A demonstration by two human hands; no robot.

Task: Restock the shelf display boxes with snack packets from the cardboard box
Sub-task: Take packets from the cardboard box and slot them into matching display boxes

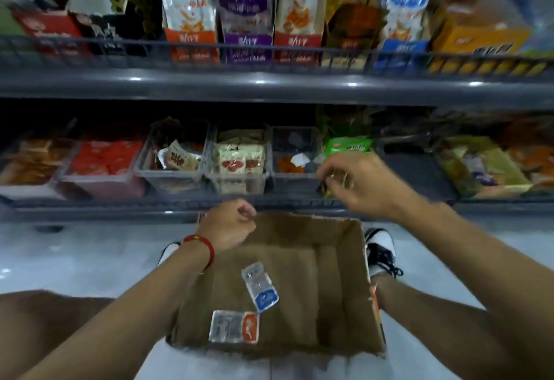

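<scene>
An open cardboard box (338, 274) sits on the floor below me with two snack packets inside, a blue-ended one (260, 286) and an orange-ended one (234, 327). My left hand (229, 225), with a red cord at the wrist, grips the box's far rim. My right hand (356, 183) reaches to the lower shelf and pinches a small yellowish packet (337, 181) at the front right corner of a clear display box (295, 182). That box holds orange and grey packets.
More clear display boxes (239, 167) with snack packets line the lower shelf (120, 204). The upper shelf (269, 86) carries upright cartons of packets behind a wire rail. My shoes (380, 252) stand on the pale floor beside the cardboard box.
</scene>
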